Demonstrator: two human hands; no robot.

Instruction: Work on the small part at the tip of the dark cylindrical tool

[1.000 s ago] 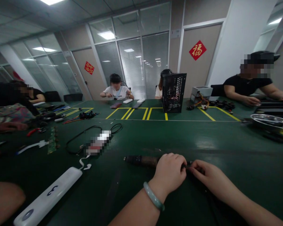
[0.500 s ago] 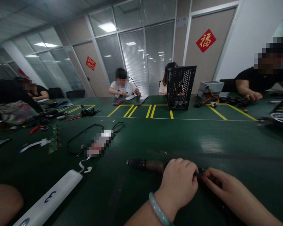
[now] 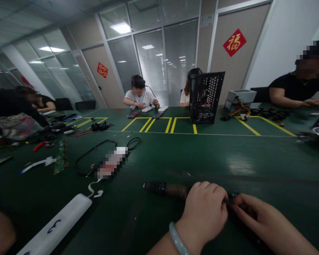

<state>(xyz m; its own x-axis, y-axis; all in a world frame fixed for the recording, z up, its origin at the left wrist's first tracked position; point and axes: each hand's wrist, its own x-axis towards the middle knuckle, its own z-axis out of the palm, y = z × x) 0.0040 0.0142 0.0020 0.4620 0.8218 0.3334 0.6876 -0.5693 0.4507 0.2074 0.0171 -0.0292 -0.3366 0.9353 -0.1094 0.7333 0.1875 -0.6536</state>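
A pen-shaped electric screwdriver [image 3: 175,190], with a black nose, metal tip and brownish body, lies level just above or on the green table, tip pointing left. My left hand [image 3: 206,209], with a pale bracelet on its wrist, is closed round its rear part. Close beside it, my right hand [image 3: 251,212] pinches a small dark piece at the tool's rear end; the fingers hide what it is. A dark cord seems to run beneath my right forearm.
A white power strip [image 3: 58,225] lies at lower left, near a blurred-out packet [image 3: 113,163] with black cable. A green circuit board [image 3: 60,157] is farther left. Across the table stand a black computer case [image 3: 206,99] and a power supply [image 3: 240,97]; several people sit around.
Both my hands sit slightly farther right and lower in the view, with the same grips. At the right, another person's hand has drawn rightward.
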